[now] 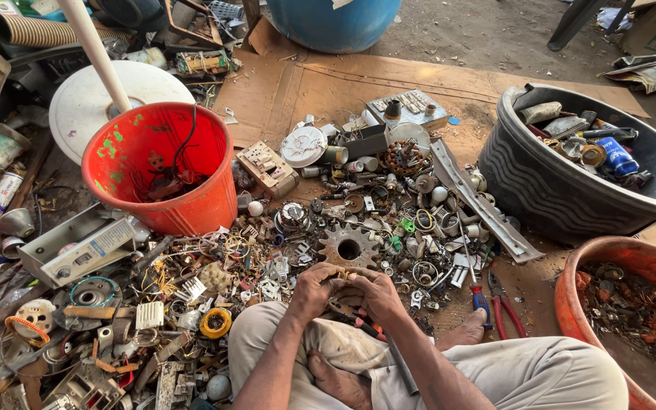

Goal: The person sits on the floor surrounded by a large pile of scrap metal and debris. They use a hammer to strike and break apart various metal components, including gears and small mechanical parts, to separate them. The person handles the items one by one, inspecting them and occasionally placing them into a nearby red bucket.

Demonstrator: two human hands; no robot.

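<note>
Fingers of both hands pinch a small brass-coloured part between them, just above the person's crossed legs; the left hand and right hand touch each other around it, and a pair of pliers lies under the right palm. Ahead of the hands spreads a heap of metal scrap on flattened cardboard over a dirt floor, with a rusty gear wheel just beyond the knuckles. A black ribbed tub at the far right of the cardboard holds cans and metal pieces. A red bucket at the far left holds wires. A terracotta-coloured basin near the right knee holds rusty copper-toned bits. Red-handled pliers and a screwdriver lie beside the right leg. A blue drum stands at the far edge.
</note>
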